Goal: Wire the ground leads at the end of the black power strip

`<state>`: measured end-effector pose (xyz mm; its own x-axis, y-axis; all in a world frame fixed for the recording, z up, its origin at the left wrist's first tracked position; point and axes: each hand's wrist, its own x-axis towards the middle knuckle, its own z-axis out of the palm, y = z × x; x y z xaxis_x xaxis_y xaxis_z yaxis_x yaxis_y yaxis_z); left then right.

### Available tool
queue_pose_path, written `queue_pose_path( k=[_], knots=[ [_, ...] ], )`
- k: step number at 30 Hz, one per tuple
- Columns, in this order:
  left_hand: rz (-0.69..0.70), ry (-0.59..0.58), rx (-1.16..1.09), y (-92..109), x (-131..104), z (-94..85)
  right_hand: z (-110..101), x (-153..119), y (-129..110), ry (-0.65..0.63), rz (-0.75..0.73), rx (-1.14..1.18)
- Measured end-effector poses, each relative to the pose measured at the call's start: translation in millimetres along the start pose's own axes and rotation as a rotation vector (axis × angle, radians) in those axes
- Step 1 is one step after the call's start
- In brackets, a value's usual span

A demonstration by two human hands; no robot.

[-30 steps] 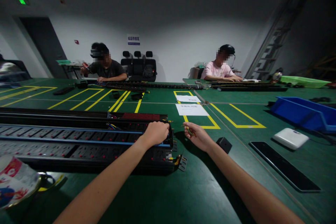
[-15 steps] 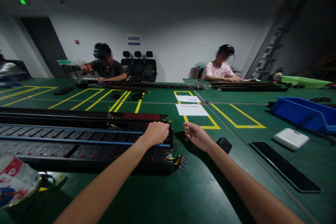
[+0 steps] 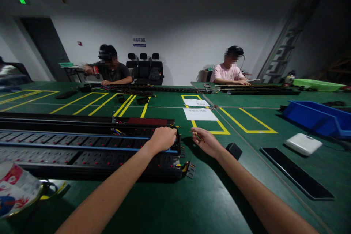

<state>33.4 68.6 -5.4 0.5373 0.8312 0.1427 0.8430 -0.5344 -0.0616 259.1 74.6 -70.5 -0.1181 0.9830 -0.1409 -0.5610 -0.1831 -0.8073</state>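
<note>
Long black power strips (image 3: 104, 142) with rows of sockets and small red parts lie side by side at the left. My left hand (image 3: 163, 139) is closed over the right end of one strip, its fingertips curled and partly hidden. Just right of that end, my right hand (image 3: 207, 142) pinches a thin yellow-green wire (image 3: 199, 137), apart from the left hand. Whether this wire joins the strip cannot be made out. At the nearest strip's end, a dark metal bracket (image 3: 190, 170) sticks out beside short yellow wires (image 3: 179, 165).
A small black block (image 3: 234, 151) sits beside my right wrist. Farther right are a phone (image 3: 296, 172), a white box (image 3: 304, 144) and a blue bin (image 3: 315, 119). Paper sheets (image 3: 200, 114) lie ahead; a paper tub (image 3: 18, 190) stands lower left. Two people (image 3: 115, 71) (image 3: 229, 71) sit across the table.
Both my hands keep nearly the same pose and place. The view has shifted very slightly. The co-worker across at the left has lowered the red power drill a little.
</note>
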Motion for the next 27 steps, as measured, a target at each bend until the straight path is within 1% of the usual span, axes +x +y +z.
queue_pose_path(
  k=[21, 24, 27],
  knots=[
    [-0.004, -0.002, -0.024, -0.2, -0.7, -0.9, 0.8, -0.9, -0.6, 0.007, -0.004, -0.016],
    [0.000, 0.005, -0.018, -0.5, -0.7, -0.1, 2.5, -2.4, -1.2, 0.007, -0.015, -0.042],
    [-0.003, 0.003, -0.012, -0.4, -0.8, 0.3, 4.7, -4.1, -0.4, -0.007, -0.061, -0.107]
  ],
)
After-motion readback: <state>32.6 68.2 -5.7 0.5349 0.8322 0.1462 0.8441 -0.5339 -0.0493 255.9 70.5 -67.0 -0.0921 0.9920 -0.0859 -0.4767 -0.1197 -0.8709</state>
